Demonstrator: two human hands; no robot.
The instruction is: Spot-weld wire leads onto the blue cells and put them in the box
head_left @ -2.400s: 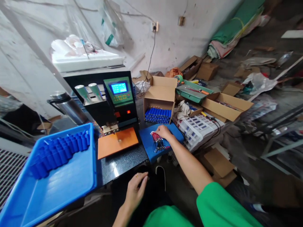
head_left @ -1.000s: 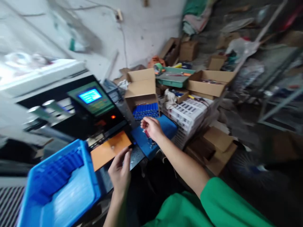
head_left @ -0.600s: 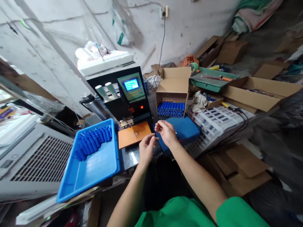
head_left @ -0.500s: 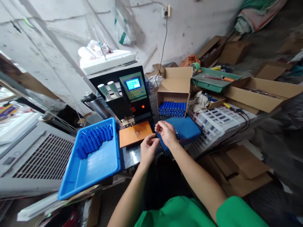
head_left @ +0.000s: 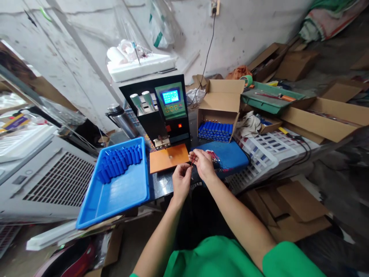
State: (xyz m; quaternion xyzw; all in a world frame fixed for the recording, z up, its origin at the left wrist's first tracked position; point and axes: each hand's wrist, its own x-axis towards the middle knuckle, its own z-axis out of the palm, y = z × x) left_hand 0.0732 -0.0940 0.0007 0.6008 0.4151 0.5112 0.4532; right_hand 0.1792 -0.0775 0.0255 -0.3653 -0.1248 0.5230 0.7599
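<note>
Just in front of the orange plate point(head_left: 168, 158), my two hands are close together. My left hand point(head_left: 181, 180) pinches a thin reddish wire point(head_left: 192, 163) between thumb and forefinger. The fingers of my right hand point(head_left: 203, 164) are curled closed on the same wire, slightly higher and to the right; its far end is hidden by the fingers. Beyond my right hand, a bundle of thin red wires point(head_left: 213, 156) lies on a blue pad point(head_left: 232, 152). The black machine point(head_left: 148, 129) with a lit screen point(head_left: 171, 97) stands behind the plate.
Left of the plate, a blue tray point(head_left: 121, 200) holds several blue cylindrical cells point(head_left: 119, 161). An open cardboard box point(head_left: 219, 111) behind the pad is stacked with more cells. A steel flask point(head_left: 123, 121) stands beside the machine. White plastic baskets point(head_left: 263, 148) are at the right.
The view has shifted, so the bench sits further right in the picture. Both hands stay close together, and the wire between them now shows more clearly.
</note>
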